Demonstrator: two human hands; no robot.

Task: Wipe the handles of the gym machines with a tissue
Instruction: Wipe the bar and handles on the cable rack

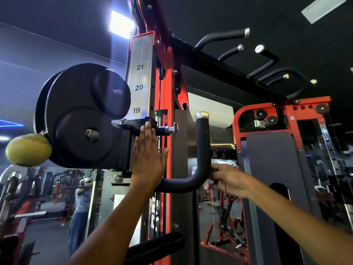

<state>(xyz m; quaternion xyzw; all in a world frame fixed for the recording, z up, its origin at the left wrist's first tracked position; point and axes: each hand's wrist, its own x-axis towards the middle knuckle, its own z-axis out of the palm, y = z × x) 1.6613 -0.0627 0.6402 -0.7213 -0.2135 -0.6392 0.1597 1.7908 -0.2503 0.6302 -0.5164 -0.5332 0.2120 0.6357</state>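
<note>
Wiping a padded L-shaped handle (198, 165) on a red cable machine (168, 77).
My left hand (148, 161) presses flat, fingers straight, steadying the carriage; my right hand (228, 179) pinches a white tissue (207, 183) against the handle's bend.

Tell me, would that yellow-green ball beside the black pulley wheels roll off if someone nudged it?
Probably not. The ball seems fixed beside the pulley wheels, perhaps threaded on a cable, so it would likely swing or slide, not roll. Its dull, fuzzy-looking skin suggests something light, slightly soft and not slippery. Neither the left hand nor the right hand touches it.
</note>
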